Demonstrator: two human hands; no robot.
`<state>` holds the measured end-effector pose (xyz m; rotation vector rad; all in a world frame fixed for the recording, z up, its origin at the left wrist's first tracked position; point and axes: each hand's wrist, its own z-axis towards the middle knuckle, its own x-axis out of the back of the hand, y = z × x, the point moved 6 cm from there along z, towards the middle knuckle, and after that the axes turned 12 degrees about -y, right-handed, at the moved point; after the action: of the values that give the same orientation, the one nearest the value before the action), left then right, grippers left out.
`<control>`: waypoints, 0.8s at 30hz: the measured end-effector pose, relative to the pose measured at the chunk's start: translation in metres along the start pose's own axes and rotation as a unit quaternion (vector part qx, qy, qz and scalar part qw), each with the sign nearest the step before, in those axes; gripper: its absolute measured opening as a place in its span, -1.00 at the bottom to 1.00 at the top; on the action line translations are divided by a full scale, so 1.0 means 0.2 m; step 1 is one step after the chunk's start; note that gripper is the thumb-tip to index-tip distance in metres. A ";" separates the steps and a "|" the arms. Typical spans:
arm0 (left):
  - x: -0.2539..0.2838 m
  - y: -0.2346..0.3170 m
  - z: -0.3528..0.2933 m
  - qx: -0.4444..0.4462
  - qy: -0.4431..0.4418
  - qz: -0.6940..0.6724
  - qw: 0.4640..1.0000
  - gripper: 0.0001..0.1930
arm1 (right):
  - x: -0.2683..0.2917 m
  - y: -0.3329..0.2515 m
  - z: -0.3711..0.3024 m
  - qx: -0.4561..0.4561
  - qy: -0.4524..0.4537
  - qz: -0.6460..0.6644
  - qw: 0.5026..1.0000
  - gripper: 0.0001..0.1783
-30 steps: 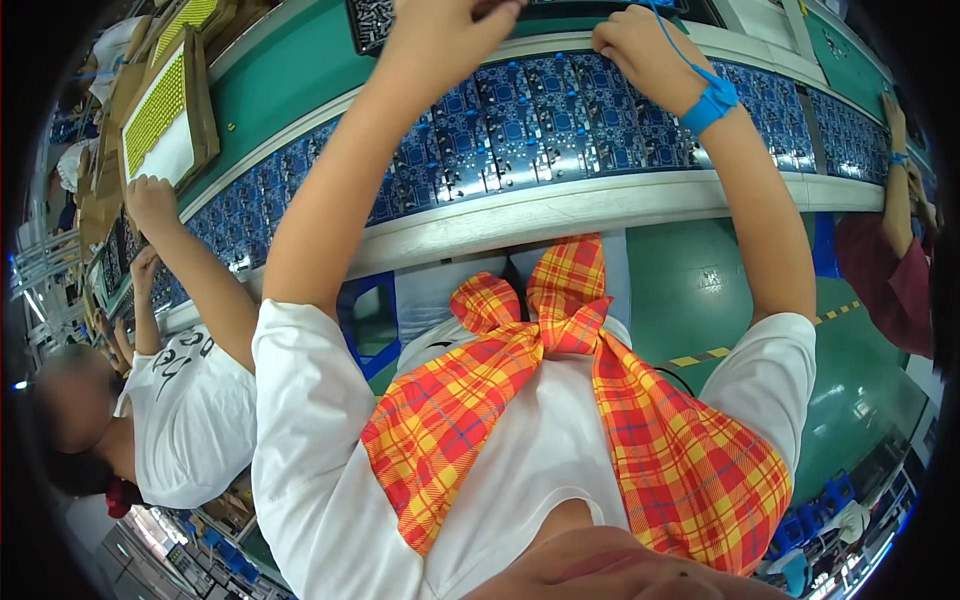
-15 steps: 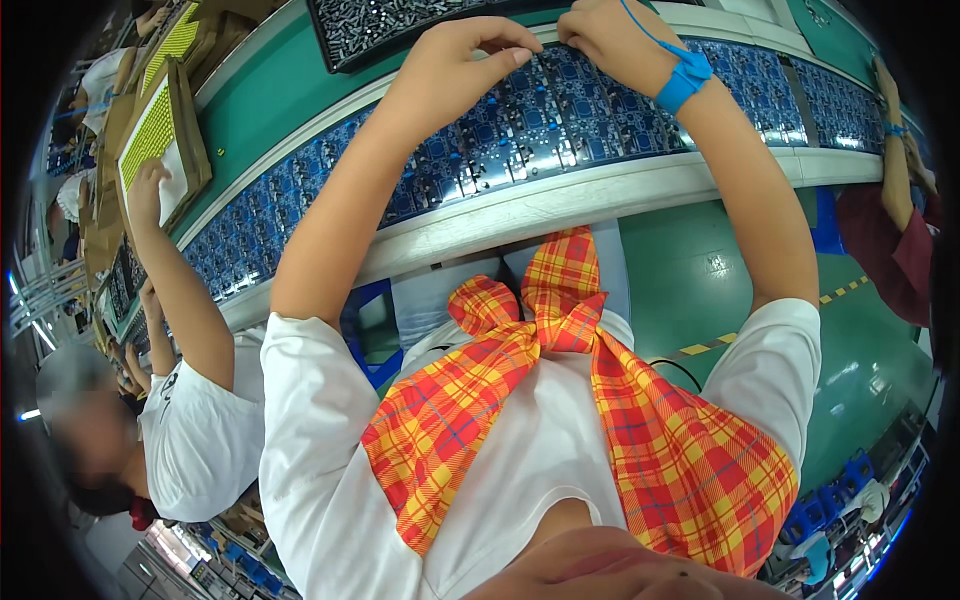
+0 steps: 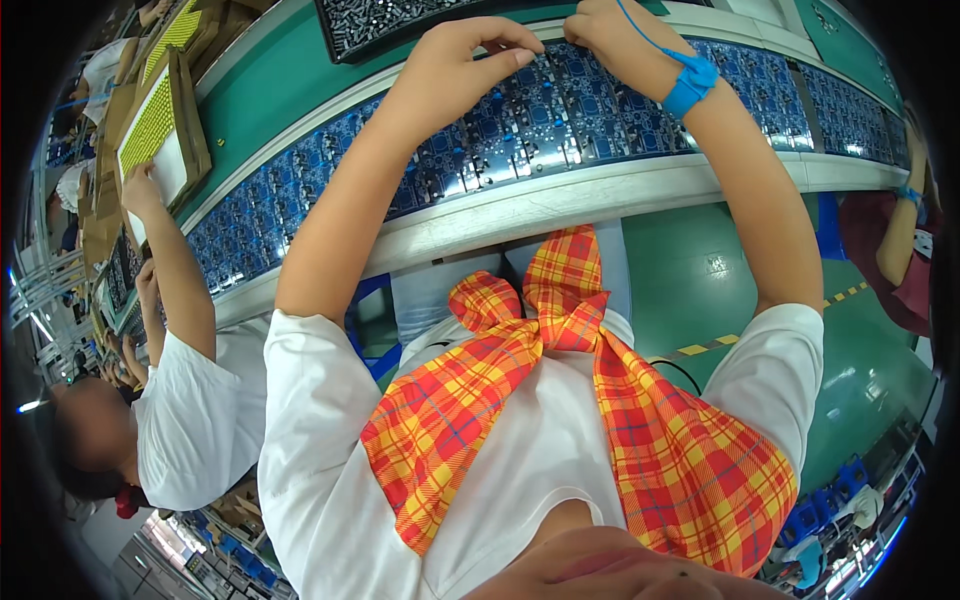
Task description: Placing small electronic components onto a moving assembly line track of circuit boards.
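Fingers [image 3: 505, 50] of left hand [image 3: 462, 62] curled and pinched narrow, tips down on long row of blue printed circuit boards [image 3: 520, 135] running along pale conveyor rail [image 3: 560, 205]; whether anything sits between those tips, cannot tell. Just beyond, touching distance from both hands, black tray of small grey parts [image 3: 400, 22] on green work surface [image 3: 270, 95]. Further right, right hand [image 3: 600, 28] bent down over same row of boards, fingers drawn close together at upper edge of boards, grip contents too small to make out. Blue anti-static wrist strap [image 3: 692, 85] around right wrist, thin blue cord [image 3: 650, 35] leading up across back of hand. Both hands near each other, not touching. Below, white short-sleeved shirt [image 3: 540, 450] and orange-and-yellow plaid scarf [image 3: 600, 400] knotted at chest.

Far left: co-worker in white shirt [image 3: 200, 420], one hand [image 3: 135, 185] at cardboard box holding yellow-green gridded sheet [image 3: 150, 135], beside same line of boards. Far right: another person's forearm with blue wristband [image 3: 908, 195], dark red sleeve [image 3: 880, 250], green floor [image 3: 700, 270] with yellow-black striped tape [image 3: 800, 315].
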<state>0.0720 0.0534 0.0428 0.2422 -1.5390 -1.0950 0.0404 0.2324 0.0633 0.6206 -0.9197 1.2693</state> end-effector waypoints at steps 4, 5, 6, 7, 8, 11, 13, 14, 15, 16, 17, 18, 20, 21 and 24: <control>-0.01 -0.02 -0.01 0.012 -0.015 -0.021 1.000 -0.80 | -0.06 0.04 -0.01 -0.150 -0.176 -0.046 0.972 -0.85; -0.01 -0.04 -0.01 0.018 -0.020 -0.015 1.000 -0.80 | -0.07 0.04 -0.01 -0.172 -0.200 -0.042 0.964 -0.85; -0.01 -0.06 -0.01 0.023 -0.025 -0.009 0.999 -0.80 | -0.07 0.05 -0.01 -0.195 -0.223 -0.037 0.955 -0.85; -0.01 -0.08 -0.01 0.029 -0.030 -0.002 0.999 -0.80 | -0.07 0.06 -0.01 -0.217 -0.245 -0.033 0.944 -0.85; -0.01 -0.08 -0.01 0.031 -0.030 -0.002 0.999 -0.80 | -0.05 0.05 0.02 -0.215 -0.245 -0.031 0.945 -0.85; -0.01 -0.09 -0.01 0.064 -0.029 -0.009 0.997 -0.80 | 0.00 0.07 0.10 -0.247 -0.304 0.027 0.920 -0.83; -0.04 -0.03 0.01 0.061 -0.026 0.027 0.997 -0.79 | 0.03 0.17 0.12 -0.243 -0.229 0.023 0.942 -0.82; -0.06 0.01 0.02 0.057 -0.023 0.062 0.996 -0.79 | 0.05 0.26 0.13 -0.237 -0.152 0.019 0.959 -0.81; -0.09 0.04 0.05 0.049 -0.022 0.094 0.994 -0.79 | 0.08 0.34 0.12 -0.234 -0.076 0.011 0.969 -0.80; -0.11 0.05 0.07 0.044 -0.025 0.094 0.994 -0.79 | 0.05 0.41 0.10 -0.239 -0.076 0.007 0.968 -0.80; -0.13 0.07 0.08 -0.003 -0.007 0.180 0.984 -0.78 | -0.03 0.49 0.09 -0.255 -0.079 0.023 0.963 -0.80; -0.14 0.10 0.09 -0.052 0.011 0.266 0.963 -0.78 | -0.09 0.54 0.09 -0.272 -0.082 0.037 0.958 -0.81; -0.16 0.10 0.08 -0.099 0.028 0.349 0.932 -0.77 | -0.15 0.59 0.08 -0.288 -0.083 0.053 0.953 -0.81; -0.16 0.12 0.07 -0.137 0.061 0.335 0.930 -0.83 | -0.17 0.61 0.08 -0.308 -0.070 0.100 0.944 -0.82; -0.14 0.18 0.05 -0.216 0.124 0.302 0.920 -0.92 | -0.22 0.66 0.05 -0.349 -0.042 0.190 0.917 -0.83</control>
<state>0.0865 0.0972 0.0510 -0.3685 -1.0046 -0.8328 -0.0920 0.2310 0.0191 -0.0785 -1.5171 1.1403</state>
